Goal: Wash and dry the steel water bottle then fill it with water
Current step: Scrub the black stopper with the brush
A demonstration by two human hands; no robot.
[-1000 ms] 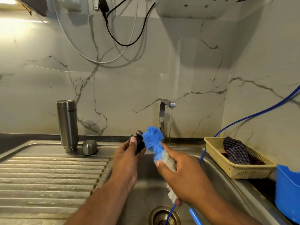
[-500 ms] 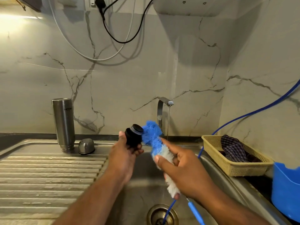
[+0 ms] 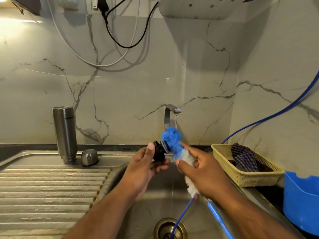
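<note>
The steel water bottle (image 3: 65,133) stands upside down on the draining board at the back left, and its steel cap (image 3: 89,157) lies beside it. Over the sink basin my left hand (image 3: 145,167) grips the bottle's black stopper (image 3: 159,151). My right hand (image 3: 204,175) holds a bottle brush (image 3: 174,141) by its white bristles, its blue tip pressed against the stopper. The brush's blue handle (image 3: 218,219) sticks out below my wrist. A thin stream of water falls from the tap (image 3: 170,114) just behind the brush.
A ribbed steel draining board (image 3: 48,192) lies to the left of the basin with its drain (image 3: 170,228). A thin blue hose (image 3: 181,216) runs into the drain. A beige basket (image 3: 245,171) holding a checked cloth (image 3: 245,156) sits at the right, a blue tub (image 3: 302,202) nearer.
My left hand has turned the stopper so its end faces the brush. The blue brush tip now presses on that end. Both hands stayed over the basin.
</note>
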